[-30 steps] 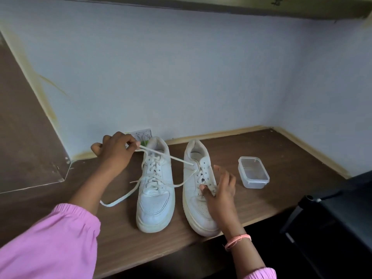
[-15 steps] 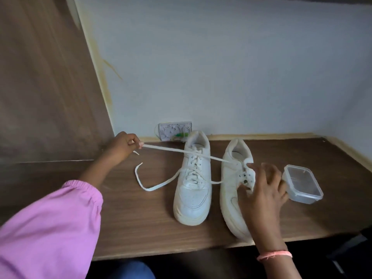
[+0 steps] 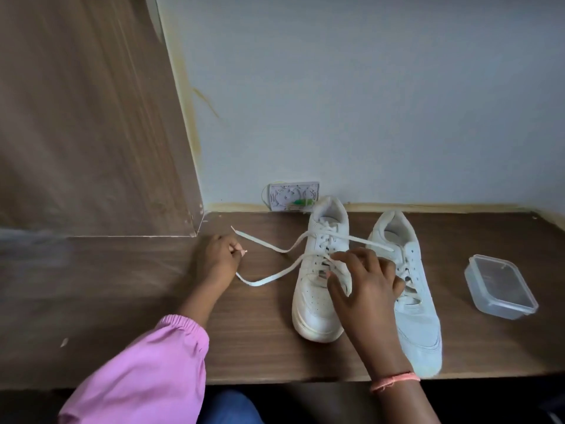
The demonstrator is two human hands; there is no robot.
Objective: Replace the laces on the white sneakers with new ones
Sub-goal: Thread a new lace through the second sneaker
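Two white sneakers stand side by side on the wooden shelf [image 3: 260,347], toes toward me: the left sneaker [image 3: 315,301] and the right sneaker [image 3: 422,316]. My left hand [image 3: 215,258] rests on the shelf to their left and pinches a white lace [image 3: 269,277] near its tip. That lace runs right to the left sneaker's eyelets. My right hand [image 3: 367,283] is over the left sneaker's lacing, with its fingers curled at the lace. A second lace strand [image 3: 263,241] lies loose across the left sneaker toward the right one.
A clear plastic container with a lid [image 3: 501,286] sits to the right of the sneakers. A wall socket plate [image 3: 293,195] is behind the left sneaker. A wooden side panel [image 3: 91,117] closes the left side. The shelf's front edge runs just below the toes.
My right hand moved from the right sneaker to the left sneaker's lacing. My left hand dropped to the shelf. The taut strand it held now lies slack across the left sneaker.
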